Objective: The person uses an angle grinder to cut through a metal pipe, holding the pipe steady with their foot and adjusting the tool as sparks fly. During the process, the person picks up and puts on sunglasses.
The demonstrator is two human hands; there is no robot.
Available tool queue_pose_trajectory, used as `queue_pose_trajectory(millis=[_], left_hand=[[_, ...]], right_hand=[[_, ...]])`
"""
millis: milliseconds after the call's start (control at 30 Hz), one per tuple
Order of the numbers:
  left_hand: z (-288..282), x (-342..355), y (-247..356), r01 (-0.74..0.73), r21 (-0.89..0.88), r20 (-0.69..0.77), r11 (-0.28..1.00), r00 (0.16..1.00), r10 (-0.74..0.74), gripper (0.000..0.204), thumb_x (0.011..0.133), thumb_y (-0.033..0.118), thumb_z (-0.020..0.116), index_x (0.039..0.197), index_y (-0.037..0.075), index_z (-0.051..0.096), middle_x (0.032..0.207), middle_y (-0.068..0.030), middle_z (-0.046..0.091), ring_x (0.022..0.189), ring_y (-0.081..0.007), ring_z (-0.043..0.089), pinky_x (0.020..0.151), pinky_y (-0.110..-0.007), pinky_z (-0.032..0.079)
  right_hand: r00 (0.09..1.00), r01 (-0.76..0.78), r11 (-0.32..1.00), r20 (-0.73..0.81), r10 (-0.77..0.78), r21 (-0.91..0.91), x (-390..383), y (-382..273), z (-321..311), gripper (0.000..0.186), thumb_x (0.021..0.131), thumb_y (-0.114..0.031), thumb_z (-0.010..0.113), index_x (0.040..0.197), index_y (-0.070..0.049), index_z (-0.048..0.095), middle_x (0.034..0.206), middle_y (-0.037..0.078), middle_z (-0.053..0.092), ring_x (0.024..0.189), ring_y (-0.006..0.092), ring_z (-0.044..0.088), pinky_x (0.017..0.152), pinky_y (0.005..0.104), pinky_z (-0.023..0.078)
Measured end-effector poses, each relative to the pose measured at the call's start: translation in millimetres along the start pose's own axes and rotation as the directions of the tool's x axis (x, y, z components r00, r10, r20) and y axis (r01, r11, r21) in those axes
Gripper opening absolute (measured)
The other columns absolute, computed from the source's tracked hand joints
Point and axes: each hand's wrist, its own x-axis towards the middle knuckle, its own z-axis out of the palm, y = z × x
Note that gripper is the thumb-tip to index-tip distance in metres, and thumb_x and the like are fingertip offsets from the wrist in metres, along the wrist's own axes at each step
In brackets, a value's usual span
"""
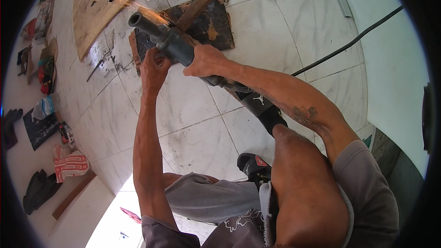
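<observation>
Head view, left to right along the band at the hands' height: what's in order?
Clutter by the left wall → left hand → grey angle grinder → right hand → black power cable on the tiled floor.

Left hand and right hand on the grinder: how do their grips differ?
The left hand sits at the grinder's front, by the sparks; the right hand wraps the rear body. The left arm reaches straight forward, while the right crosses in from the right. Both touch the grinder.

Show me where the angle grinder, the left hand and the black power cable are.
angle grinder [177, 48], head view, on its grey body.
left hand [154, 69], head view, on the back of the hand.
black power cable [353, 42], head view, on its middle stretch over the floor.
</observation>
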Motion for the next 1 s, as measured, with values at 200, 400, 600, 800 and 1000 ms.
queue_pose_trajectory(millis=[200,400,600,800,1000], left_hand=[[-1.0,-0.9,-0.8,-0.003,-0.008,0.006,1.0,1.0,0.003,0.046,0.084,0.013,0.071,0.123,-0.007,0.056,0.109,-0.0192,0.073,0.101,-0.0283,0.073,0.085,-0.036,0.057],[1.6,-2.1,2.4,0.0,-0.05,0.031,0.999,1.0,0.002,0.045,0.084,0.011,0.069,0.124,-0.007,0.056,0.11,-0.0193,0.073,0.1,-0.0281,0.073,0.085,-0.035,0.058],[-0.4,-1.4,-0.6,0.002,-0.034,0.03,0.999,1.0,-0.001,0.045,0.084,0.009,0.068,0.124,-0.006,0.055,0.108,-0.019,0.073,0.1,-0.0276,0.073,0.084,-0.035,0.058],[1.3,-1.4,-2.0,-0.014,-0.037,0.005,0.999,1.0,0.014,0.044,0.083,0.008,0.068,0.123,-0.006,0.056,0.106,-0.0185,0.074,0.098,-0.0274,0.074,0.084,-0.035,0.058],[1.9,-4.3,-3.3,-0.024,-0.046,0.004,0.999,1.0,0.024,0.043,0.082,0.008,0.07,0.121,-0.005,0.057,0.103,-0.0179,0.074,0.096,-0.0265,0.074,0.082,-0.035,0.058]], right_hand=[[1.0,0.004,1.0,-0.011,-0.004,-0.003,-2.4,-0.8,-0.7,0.049,0.068,-0.034,0.077,0.096,0.006,0.072,0.099,0.022,0.072,0.094,0.0318,0.072,0.083,0.0378,0.057],[1.0,0.01,0.999,-0.029,-0.009,0.035,-4.1,5.0,1.4,0.054,0.064,-0.034,0.076,0.091,0.012,0.068,0.091,0.027,0.071,0.089,0.0375,0.071,0.08,0.0403,0.056],[1.0,0.022,0.999,-0.006,-0.022,0.039,-2.9,3.1,1.1,0.052,0.064,-0.034,0.076,0.09,0.01,0.068,0.091,0.027,0.071,0.089,0.038,0.071,0.08,0.0413,0.056],[1.0,-0.007,0.999,0.004,0.007,0.042,-4.3,0.5,-1.6,0.05,0.064,-0.033,0.075,0.087,0.01,0.068,0.089,0.027,0.07,0.086,0.0379,0.071,0.079,0.0419,0.056],[0.999,0.03,0.999,-0.017,-0.029,0.033,-4.9,2.2,3.0,0.049,0.064,-0.033,0.075,0.086,0.01,0.067,0.088,0.027,0.07,0.086,0.037,0.071,0.078,0.0417,0.056]])
